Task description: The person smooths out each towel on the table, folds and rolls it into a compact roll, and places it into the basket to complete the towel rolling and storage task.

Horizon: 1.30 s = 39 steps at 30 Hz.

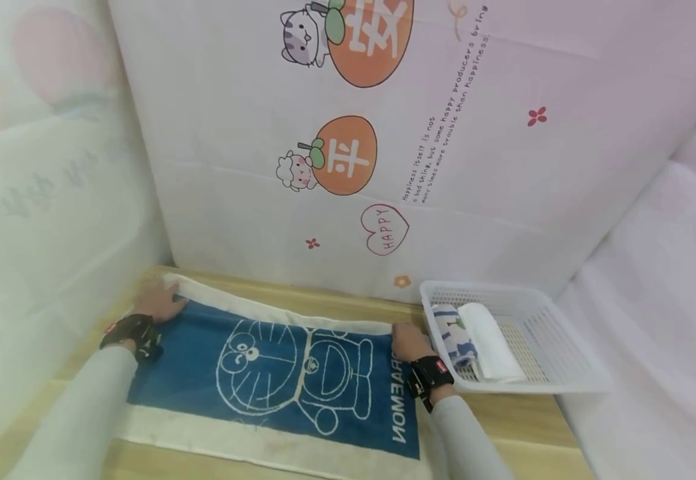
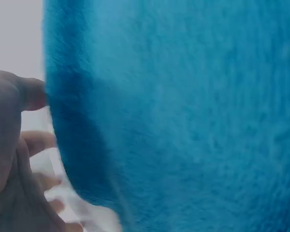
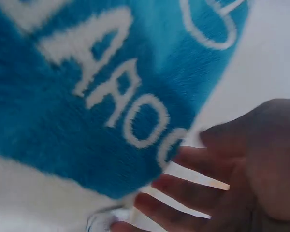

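A blue towel [image 1: 186,360] with white borders, a white cartoon outline and white lettering is spread out flat over the wooden table. My left hand [image 1: 159,301] holds its far left corner, with the thumb toward the middle. At the far right corner, beside the lettering, my right hand [image 1: 411,341] grips the towel's edge. The left wrist view has the towel [image 2: 183,121] filling most of it, the fingers at its edge. In the right wrist view the fingers [image 3: 193,193] meet the edge near the letters; their tips are partly hidden.
Right of the right hand stands a white plastic basket [image 1: 570,383]. It holds a rolled patterned towel [image 1: 456,337] and a rolled white towel [image 1: 492,343]. The wooden table [image 1: 522,427] ends against printed cloth walls [image 1: 234,200] at the back and both sides.
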Each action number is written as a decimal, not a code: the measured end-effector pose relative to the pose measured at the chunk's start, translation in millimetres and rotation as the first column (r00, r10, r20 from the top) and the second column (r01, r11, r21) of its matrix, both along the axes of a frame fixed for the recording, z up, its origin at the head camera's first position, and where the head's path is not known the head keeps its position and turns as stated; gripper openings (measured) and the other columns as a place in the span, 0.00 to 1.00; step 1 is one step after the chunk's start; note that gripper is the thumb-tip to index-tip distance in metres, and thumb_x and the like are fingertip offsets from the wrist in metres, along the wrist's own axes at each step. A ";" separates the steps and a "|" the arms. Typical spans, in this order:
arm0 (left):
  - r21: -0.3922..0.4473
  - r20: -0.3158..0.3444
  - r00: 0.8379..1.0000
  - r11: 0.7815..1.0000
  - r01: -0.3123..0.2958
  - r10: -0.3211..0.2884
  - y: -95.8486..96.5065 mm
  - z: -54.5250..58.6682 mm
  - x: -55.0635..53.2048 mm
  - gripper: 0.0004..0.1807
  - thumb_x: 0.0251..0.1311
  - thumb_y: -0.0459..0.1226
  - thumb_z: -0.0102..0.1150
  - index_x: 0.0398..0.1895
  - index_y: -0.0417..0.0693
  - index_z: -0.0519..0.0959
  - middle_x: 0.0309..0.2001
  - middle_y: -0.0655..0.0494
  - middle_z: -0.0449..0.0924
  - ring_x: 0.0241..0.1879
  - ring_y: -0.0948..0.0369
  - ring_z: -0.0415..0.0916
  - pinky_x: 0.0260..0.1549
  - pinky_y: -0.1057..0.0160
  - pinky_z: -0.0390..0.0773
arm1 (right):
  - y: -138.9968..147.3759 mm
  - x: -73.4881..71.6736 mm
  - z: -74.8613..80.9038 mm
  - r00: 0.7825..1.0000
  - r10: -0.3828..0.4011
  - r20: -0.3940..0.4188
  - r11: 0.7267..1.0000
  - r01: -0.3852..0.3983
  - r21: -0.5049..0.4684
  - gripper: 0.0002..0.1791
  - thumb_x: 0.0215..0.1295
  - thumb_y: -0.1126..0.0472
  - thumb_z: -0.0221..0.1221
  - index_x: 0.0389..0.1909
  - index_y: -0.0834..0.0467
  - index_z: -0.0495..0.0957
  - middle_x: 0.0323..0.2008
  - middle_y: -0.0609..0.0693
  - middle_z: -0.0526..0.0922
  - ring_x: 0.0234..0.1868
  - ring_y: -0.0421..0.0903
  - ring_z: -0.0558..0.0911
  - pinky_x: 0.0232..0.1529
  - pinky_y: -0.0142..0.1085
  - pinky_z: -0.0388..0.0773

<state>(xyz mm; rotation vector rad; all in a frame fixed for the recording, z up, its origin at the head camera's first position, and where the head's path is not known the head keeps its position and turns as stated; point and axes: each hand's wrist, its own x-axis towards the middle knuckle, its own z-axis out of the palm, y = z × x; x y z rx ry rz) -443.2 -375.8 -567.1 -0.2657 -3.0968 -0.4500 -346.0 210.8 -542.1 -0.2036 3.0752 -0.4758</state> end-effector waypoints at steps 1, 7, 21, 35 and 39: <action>0.005 0.019 1.000 1.000 -0.003 0.002 1.4 -2.4 0.0 0.41 0.70 0.54 0.44 0.69 0.24 0.61 0.66 0.13 0.53 0.66 0.19 0.50 0.61 0.21 0.57 | 2.2 -2.0 -4.0 1.000 0.002 0.013 1.000 -0.003 0.012 0.06 0.65 0.72 0.56 0.28 0.62 0.76 0.26 0.55 0.76 0.27 0.51 0.76 0.29 0.45 0.75; 0.057 0.122 0.991 0.996 -0.069 0.062 11.7 -5.5 5.7 0.45 0.70 0.56 0.41 0.70 0.20 0.53 0.67 0.11 0.47 0.66 0.17 0.48 0.62 0.21 0.57 | 11.0 0.6 -19.7 0.999 0.008 -0.042 0.998 -0.006 0.070 0.04 0.59 0.75 0.61 0.34 0.67 0.78 0.31 0.60 0.79 0.34 0.57 0.79 0.38 0.53 0.79; 0.063 0.159 0.984 0.994 -0.093 0.082 6.5 4.9 8.2 0.47 0.71 0.57 0.42 0.72 0.21 0.49 0.69 0.10 0.40 0.68 0.17 0.40 0.63 0.19 0.48 | 7.0 -5.0 -15.6 0.938 -0.064 -0.340 0.994 0.029 -0.107 0.16 0.58 0.74 0.64 0.48 0.69 0.76 0.46 0.69 0.72 0.48 0.66 0.72 0.48 0.56 0.73; 0.063 0.152 0.977 0.985 -0.158 0.147 2.5 3.5 4.4 0.46 0.71 0.54 0.43 0.72 0.22 0.48 0.69 0.10 0.41 0.67 0.16 0.42 0.63 0.20 0.52 | -2.3 -31.9 -18.2 0.988 0.131 -0.078 0.990 -0.134 -0.043 0.06 0.71 0.70 0.55 0.40 0.71 0.78 0.39 0.68 0.82 0.48 0.67 0.81 0.52 0.56 0.77; 0.062 0.151 0.979 0.988 -0.144 0.134 1.8 10.9 8.2 0.45 0.70 0.54 0.44 0.72 0.23 0.49 0.68 0.10 0.42 0.67 0.17 0.43 0.62 0.20 0.54 | -5.2 -42.2 -19.6 0.988 0.151 -0.031 0.986 -0.153 -0.068 0.13 0.72 0.70 0.53 0.54 0.72 0.76 0.55 0.74 0.78 0.64 0.71 0.73 0.65 0.61 0.70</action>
